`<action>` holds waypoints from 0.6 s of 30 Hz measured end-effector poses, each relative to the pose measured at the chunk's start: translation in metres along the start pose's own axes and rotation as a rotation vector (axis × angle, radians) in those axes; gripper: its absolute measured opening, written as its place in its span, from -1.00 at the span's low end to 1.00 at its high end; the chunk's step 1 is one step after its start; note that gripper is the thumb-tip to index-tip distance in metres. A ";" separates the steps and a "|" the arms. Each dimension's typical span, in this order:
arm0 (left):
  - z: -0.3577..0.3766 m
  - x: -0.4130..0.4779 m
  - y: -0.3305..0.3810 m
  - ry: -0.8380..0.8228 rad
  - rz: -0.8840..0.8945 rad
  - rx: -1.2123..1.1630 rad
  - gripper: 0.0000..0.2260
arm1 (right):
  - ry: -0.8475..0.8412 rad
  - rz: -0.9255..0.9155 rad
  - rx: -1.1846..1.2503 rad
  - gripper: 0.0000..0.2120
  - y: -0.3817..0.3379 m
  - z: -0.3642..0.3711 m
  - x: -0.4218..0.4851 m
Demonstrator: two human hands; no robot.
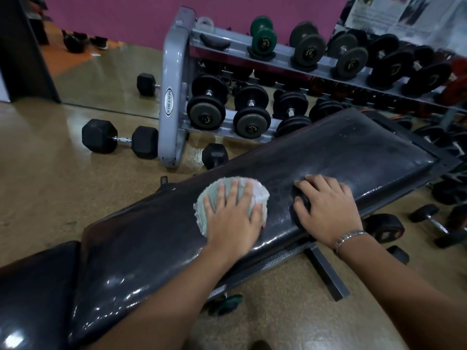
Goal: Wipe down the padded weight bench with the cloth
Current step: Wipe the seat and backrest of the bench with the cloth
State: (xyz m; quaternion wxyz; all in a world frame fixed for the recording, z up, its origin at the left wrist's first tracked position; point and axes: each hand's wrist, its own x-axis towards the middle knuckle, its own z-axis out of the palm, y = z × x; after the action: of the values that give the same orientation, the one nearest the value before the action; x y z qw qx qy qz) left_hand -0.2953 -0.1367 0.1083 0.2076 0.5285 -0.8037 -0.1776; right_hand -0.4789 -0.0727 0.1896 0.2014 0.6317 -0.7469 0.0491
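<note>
Pink wall (126, 18) runs along the back of this gym, with a mirror panel (101, 77) low on the left and a tan speckled floor (50, 185) below. Against that wall I can see a grey rack (171, 97) marked MATRIX with two sloped tiers. Its upper tier holds a green dumbbell (262, 39) at the left, then grey-faced and black round dumbbells (308, 49) in a row to the right. Its lower tier holds black dumbbells with grey end faces (207, 109), side by side. A black hex dumbbell (118, 138) lies on the floor just left of the rack, and more small dumbbells (434, 223) lie on the floor at the far right.

Across the middle of my view sits the padded weight bench (341, 152), its black back pad running from lower left to upper right, shiny and streaked. The cloth (259, 195), pale green and white and bunched into a round wad, lies on the pad near its middle. The left hand (232, 223) presses flat on top of the cloth, fingers (249, 193) straight and spread. The right hand (328, 213) rests on the pad just to the right, apart from the cloth, its fingers bent over a dark shape at the near edge; I cannot tell whether it grips anything. A metal wristband (350, 237) circles the right wrist
</note>
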 end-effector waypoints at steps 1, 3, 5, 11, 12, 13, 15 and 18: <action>-0.001 -0.008 -0.004 0.001 0.033 0.022 -0.46 | 0.007 -0.008 0.001 -0.61 0.001 0.000 0.000; -0.004 0.001 -0.015 -0.011 0.043 0.040 -0.46 | 0.009 -0.020 -0.005 -0.60 0.003 -0.001 0.001; -0.010 0.034 -0.022 -0.051 -0.026 -0.007 -0.46 | -0.004 -0.021 -0.007 -0.61 0.003 -0.002 0.002; -0.014 0.057 -0.010 -0.042 -0.100 -0.055 -0.46 | -0.027 -0.022 -0.021 -0.62 0.004 -0.005 0.004; -0.012 0.047 -0.012 -0.037 -0.039 -0.033 -0.47 | -0.022 -0.022 -0.018 -0.62 0.004 -0.004 0.003; -0.012 0.038 -0.018 -0.025 0.035 -0.002 -0.47 | -0.017 -0.024 -0.015 -0.62 0.004 -0.004 0.003; -0.015 0.039 -0.036 -0.024 0.118 0.036 -0.48 | -0.015 -0.031 -0.015 -0.62 0.005 -0.003 0.004; -0.020 0.077 -0.048 -0.107 0.026 0.031 -0.47 | -0.025 -0.033 -0.019 -0.63 0.005 -0.003 0.005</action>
State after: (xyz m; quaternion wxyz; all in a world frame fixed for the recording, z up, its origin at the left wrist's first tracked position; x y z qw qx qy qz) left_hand -0.2751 -0.2271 0.1125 0.1584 0.5111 -0.8230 -0.1907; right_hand -0.4836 -0.0757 0.1946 0.1990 0.6426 -0.7393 0.0306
